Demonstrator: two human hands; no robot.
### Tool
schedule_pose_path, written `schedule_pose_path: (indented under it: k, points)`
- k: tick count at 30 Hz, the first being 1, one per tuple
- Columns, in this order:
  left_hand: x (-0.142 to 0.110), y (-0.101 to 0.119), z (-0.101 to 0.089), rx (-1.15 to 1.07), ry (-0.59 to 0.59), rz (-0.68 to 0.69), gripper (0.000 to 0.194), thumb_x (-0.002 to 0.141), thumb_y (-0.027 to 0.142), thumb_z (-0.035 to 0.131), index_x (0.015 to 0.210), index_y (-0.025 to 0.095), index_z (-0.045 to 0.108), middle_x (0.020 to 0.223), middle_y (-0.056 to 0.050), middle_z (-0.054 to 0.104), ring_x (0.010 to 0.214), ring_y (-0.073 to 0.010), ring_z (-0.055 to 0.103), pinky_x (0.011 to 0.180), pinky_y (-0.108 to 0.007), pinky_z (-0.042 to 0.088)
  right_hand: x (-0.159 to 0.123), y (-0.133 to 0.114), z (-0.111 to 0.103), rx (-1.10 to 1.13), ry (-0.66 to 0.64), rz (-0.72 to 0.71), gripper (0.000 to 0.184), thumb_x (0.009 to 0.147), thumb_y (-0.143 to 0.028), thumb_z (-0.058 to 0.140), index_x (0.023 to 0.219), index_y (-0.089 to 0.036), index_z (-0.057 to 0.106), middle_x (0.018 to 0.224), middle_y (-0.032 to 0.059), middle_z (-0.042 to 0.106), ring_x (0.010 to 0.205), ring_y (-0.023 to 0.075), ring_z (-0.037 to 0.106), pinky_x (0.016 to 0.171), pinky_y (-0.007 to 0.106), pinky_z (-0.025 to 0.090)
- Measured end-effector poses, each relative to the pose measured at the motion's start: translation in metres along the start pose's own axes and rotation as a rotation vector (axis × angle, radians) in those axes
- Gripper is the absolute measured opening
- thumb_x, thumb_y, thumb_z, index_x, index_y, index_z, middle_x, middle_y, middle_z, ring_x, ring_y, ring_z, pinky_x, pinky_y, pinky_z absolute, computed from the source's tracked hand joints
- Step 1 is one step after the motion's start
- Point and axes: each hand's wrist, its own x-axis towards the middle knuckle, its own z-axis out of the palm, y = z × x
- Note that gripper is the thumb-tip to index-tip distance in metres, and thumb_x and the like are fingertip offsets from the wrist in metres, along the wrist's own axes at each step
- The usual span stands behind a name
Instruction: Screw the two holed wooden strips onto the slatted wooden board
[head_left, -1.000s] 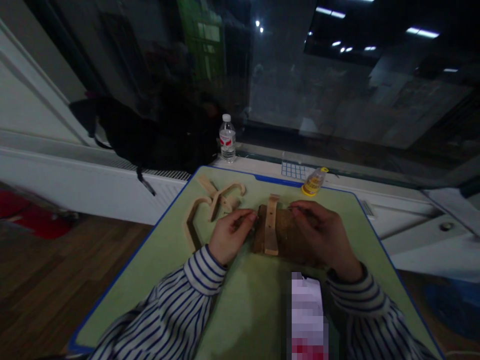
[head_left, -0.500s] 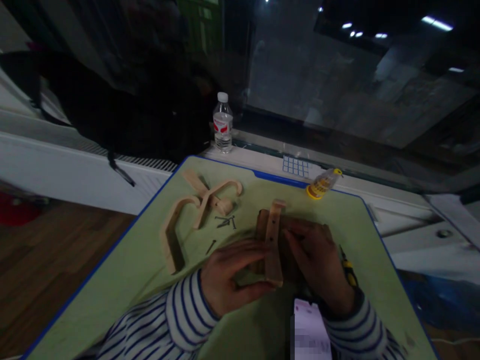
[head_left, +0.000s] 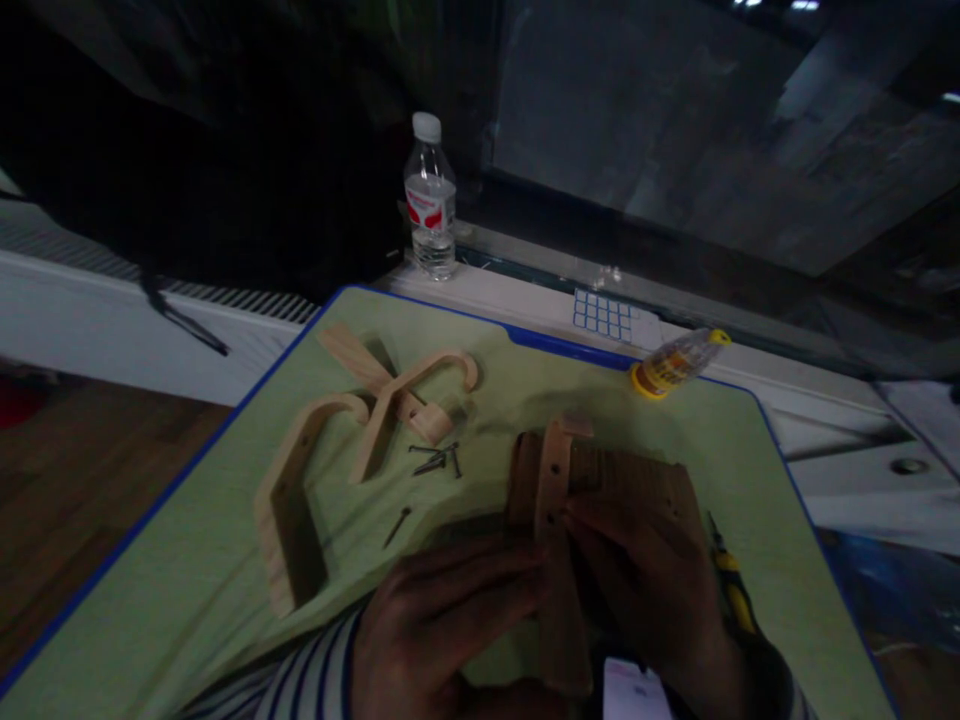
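Head view: left hand (head_left: 442, 620), phone (head_left: 634, 692) cut off

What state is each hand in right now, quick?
Left hand: holding the wooden hook over the brown board.
Right hand: at the hook's lower hole; whether it's holding anything can't be told.

Window (head_left: 615, 150): dark glass, 12 to 2 o'clock, with light spots (head_left: 805, 5) between 1 and 2. White sill (head_left: 517, 303): 12 o'clock. White radiator (head_left: 135, 340), slatted top: 9 o'clock. Brown floor (head_left: 45, 570): 8 o'clock. Table (head_left: 187, 600), green, blue-edged: 6 o'clock. Lighting: dim.
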Motion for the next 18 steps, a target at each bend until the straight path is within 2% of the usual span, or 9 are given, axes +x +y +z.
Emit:
schedule_pose_path:
  k: [5,11,18]
  points:
    - [0.004,0.003,-0.003,0.047,-0.016,-0.006,0.036,0.083,0.044,0.065,0.104,0.015,0.063,0.098,-0.010,0.075,0.092,-0.0190,0.072,0.078,-0.026,0.062,0.001,0.001,-0.001,0.006,-0.021,-0.037,0.017,0.093,-0.017,0.049,0.106,-0.019,0.060,0.091,0.0033,0.074,0.086,0.0102,0.067,0.075,0.019,0.056]
    - [-0.005,0.002,0.006,0.037,0.061,-0.028,0.040,0.084,0.048,0.061,0.106,0.015,0.063,0.098,-0.009,0.075,0.092,-0.0200,0.071,0.074,-0.028,0.063,-0.001,0.005,-0.001,-0.011,-0.069,-0.077,0.021,0.092,-0.017,0.051,0.111,-0.020,0.060,0.094,0.0045,0.074,0.088,0.0136,0.068,0.074,0.025,0.059]
    - [-0.003,0.002,0.002,-0.002,0.005,-0.025,0.042,0.081,0.045,0.066,0.108,0.014,0.062,0.102,-0.010,0.074,0.094,-0.0207,0.071,0.076,-0.029,0.063,-0.001,0.005,-0.001,0.020,-0.103,-0.096,0.023,0.091,-0.014,0.051,0.112,-0.020,0.060,0.099,0.0063,0.073,0.090,0.0156,0.069,0.074,0.030,0.060]
